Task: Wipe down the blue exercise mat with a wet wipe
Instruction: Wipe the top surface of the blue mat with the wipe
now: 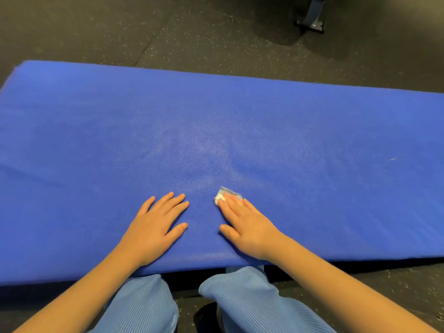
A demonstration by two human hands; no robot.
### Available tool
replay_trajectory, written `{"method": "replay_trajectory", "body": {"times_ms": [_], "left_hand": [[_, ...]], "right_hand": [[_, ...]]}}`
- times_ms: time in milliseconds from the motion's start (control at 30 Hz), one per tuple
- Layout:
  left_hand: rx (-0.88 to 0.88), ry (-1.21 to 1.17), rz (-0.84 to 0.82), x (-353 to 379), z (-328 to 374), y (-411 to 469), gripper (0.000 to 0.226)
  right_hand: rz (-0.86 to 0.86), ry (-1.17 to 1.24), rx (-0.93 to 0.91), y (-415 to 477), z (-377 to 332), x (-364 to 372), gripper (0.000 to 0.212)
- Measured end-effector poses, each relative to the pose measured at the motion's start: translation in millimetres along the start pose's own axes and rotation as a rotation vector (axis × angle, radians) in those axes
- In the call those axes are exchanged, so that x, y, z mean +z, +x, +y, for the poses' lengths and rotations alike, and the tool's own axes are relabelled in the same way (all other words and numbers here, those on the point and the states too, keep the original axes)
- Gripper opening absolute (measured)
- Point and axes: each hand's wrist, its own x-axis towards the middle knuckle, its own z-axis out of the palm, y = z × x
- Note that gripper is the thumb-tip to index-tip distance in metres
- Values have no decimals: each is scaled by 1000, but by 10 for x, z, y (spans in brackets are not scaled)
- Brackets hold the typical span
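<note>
Kneeling at the near edge, the person plants the left hand [157, 223] flat, fingers spread, likely to brace the blue mat [96, 140]. The right hand [242, 224] presses the crumpled wet wipe [222, 197] under straight fingertips, mid-mat, ready to sweep.

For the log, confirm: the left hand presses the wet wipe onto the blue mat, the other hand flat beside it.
Wrong hand: head view shows the right hand pressing the wet wipe onto the blue mat, the left hand flat beside it.
</note>
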Motion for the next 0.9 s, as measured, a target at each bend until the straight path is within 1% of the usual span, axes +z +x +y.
{"method": "replay_trajectory", "body": {"times_ms": [33,100,133,167,233,300,333,367,400,467,533,567,633,733,767,800,900], "left_hand": [[1,-14,9,4,-4,-4,97],[6,-40,29,12,-11,-19,91],[6,-49,36,18,-15,-23,89],[4,-54,43,27,-15,-26,88],[-8,-68,61,38,-20,-19,87],[-29,-88,82,49,-33,-13,89],[-42,-106,88,55,-39,-6,92],[-57,-133,92,52,-44,4,95],[-77,-168,92,34,-48,25,97],[-132,-213,89,-42,-68,108,94],[-181,-161,99,-109,-118,217,91],[-200,-115,94,-125,-151,259,92],[-234,-52,64,-103,-208,302,94],[-243,-11,66,-33,-222,296,91],[-245,-9,69,-23,-218,289,90],[-246,-11,74,-22,-216,286,89],[-239,-18,90,-25,-223,285,86]], "right_hand": [[-9,25,-72,-36,-80,35,79],[-89,52,-189,-190,-204,69,72],[-125,38,-214,-232,-188,61,70],[-122,3,-209,-212,-131,30,70],[-53,-54,-111,-14,19,-21,74],[-16,-51,47,246,70,-40,80],[-12,-37,102,347,41,-30,80],[-6,-25,117,403,-11,1,80],[10,-12,87,406,-83,36,81],[3,11,-36,302,-197,87,79],[-49,5,-116,201,-164,79,74],[-56,-17,-125,213,-100,49,73],[-44,-64,-56,366,60,-35,74],[-15,-33,192,699,185,-79,63],[1,-7,228,765,147,-65,63],[11,7,213,787,85,-35,66],[-32,8,0,663,-98,35,83]]}}
